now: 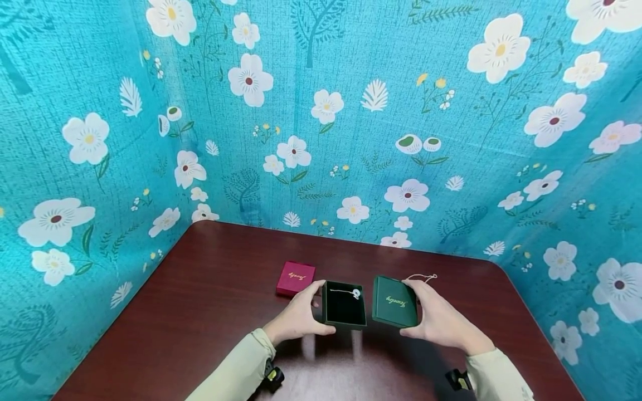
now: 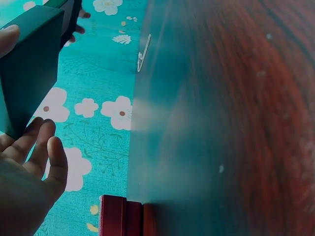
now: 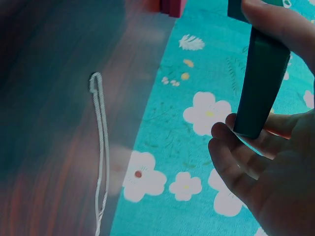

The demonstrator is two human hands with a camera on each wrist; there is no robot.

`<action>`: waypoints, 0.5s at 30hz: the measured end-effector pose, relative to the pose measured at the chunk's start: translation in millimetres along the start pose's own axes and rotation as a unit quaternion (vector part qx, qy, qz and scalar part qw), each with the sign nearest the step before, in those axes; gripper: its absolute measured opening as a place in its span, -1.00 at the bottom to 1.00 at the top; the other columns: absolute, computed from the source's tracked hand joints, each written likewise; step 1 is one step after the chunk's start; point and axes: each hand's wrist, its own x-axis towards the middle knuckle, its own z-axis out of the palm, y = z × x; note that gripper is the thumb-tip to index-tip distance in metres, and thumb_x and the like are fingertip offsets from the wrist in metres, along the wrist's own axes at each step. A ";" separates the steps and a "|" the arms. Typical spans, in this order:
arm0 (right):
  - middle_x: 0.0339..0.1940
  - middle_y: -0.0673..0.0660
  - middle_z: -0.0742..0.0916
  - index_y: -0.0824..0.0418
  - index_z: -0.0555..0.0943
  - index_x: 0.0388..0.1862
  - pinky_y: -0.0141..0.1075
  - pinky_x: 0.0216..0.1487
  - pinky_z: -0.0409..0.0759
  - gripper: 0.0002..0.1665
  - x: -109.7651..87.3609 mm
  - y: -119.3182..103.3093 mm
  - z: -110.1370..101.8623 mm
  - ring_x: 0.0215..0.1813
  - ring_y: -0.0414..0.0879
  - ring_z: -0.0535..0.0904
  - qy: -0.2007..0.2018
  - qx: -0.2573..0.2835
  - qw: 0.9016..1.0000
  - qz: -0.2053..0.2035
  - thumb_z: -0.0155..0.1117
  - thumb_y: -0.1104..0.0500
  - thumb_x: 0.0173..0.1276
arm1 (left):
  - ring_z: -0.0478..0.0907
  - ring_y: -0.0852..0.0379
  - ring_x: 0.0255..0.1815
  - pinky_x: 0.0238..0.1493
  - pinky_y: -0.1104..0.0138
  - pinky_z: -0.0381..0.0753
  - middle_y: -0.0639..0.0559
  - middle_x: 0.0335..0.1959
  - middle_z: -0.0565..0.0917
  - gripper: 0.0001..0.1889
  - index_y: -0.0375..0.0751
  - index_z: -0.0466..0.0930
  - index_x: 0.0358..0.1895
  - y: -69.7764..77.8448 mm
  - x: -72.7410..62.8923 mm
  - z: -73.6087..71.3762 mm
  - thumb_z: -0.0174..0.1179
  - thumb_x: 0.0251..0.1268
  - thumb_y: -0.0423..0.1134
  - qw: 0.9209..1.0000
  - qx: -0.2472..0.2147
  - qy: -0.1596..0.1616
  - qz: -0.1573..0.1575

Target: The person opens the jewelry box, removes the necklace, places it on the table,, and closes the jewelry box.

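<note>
My left hand [image 1: 300,314] grips a green jewelry box base [image 1: 345,324] by its left side, thumb on the near edge and fingers at the far edge. Inside its black lining lies a silver piece of jewelry with a round pendant [image 1: 356,293] and a thin chain. The matching green lid [image 1: 396,302], with gold lettering on top, is pinched at its right side by my right hand [image 1: 441,316]. Base and lid are side by side with a small gap, both raised over the table. Past the right hand lies a thin chain [image 3: 102,147] on the tabletop.
A closed red jewelry box [image 1: 296,277] with gold lettering sits on the dark reddish wooden table [image 1: 225,278], just beyond the left hand. Blue flowered cloth [image 1: 321,156] hangs along the table's back and sides.
</note>
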 end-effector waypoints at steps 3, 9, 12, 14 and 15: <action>0.07 0.00 0.47 0.20 0.28 0.30 -0.24 -0.17 0.54 0.19 -6.7 6.5 -0.4 -0.02 -0.12 0.38 0.003 -0.007 1.000 0.006 0.61 -0.24 -0.27 | 0.41 0.12 -0.09 -0.14 0.27 0.51 0.07 0.06 0.44 -0.01 -0.13 0.17 0.38 -0.7 0.0 -1.3 0.53 -0.21 -0.10 1.000 -0.008 0.001 0.002; 0.06 0.08 0.50 0.27 0.30 0.27 -0.12 -0.16 0.53 0.17 -19.4 21.8 0.7 0.00 -0.04 0.39 -0.008 -0.023 0.999 0.034 0.63 -0.18 -0.28 | 0.39 0.11 -0.10 -0.20 0.28 0.52 0.09 0.03 0.44 -0.01 -0.11 0.18 0.37 -2.6 -0.5 -3.6 0.54 -0.22 -0.07 1.000 -0.017 0.003 0.001; 0.05 0.12 0.50 0.31 0.31 0.25 -0.10 -0.15 0.53 0.17 -25.3 30.6 2.7 -0.01 -0.02 0.40 -0.013 -0.035 0.998 0.049 0.61 -0.22 -0.27 | 0.39 0.11 -0.10 -0.20 0.28 0.52 0.10 0.02 0.44 -0.02 -0.09 0.18 0.37 -2.9 -0.8 -4.2 0.54 -0.22 -0.07 1.000 -0.022 0.004 0.002; 0.04 0.13 0.51 0.33 0.32 0.23 -0.09 -0.14 0.52 0.17 -29.5 37.1 4.9 -0.01 -0.02 0.40 -0.012 -0.044 0.998 0.053 0.60 -0.24 -0.27 | 0.39 0.11 -0.10 -0.20 0.28 0.52 0.11 0.02 0.44 -0.02 -0.08 0.19 0.37 -3.5 -0.4 -4.4 0.54 -0.21 -0.08 1.000 -0.026 0.003 0.004; 0.03 0.13 0.52 0.34 0.33 0.22 -0.09 -0.13 0.52 0.17 -31.7 40.9 6.3 -0.02 -0.02 0.41 -0.011 -0.049 0.997 0.054 0.60 -0.25 -0.27 | 0.39 0.11 -0.10 -0.19 0.28 0.52 0.11 0.01 0.44 -0.03 -0.08 0.19 0.36 -4.0 -0.3 -4.3 0.54 -0.21 -0.08 1.000 -0.027 0.003 0.006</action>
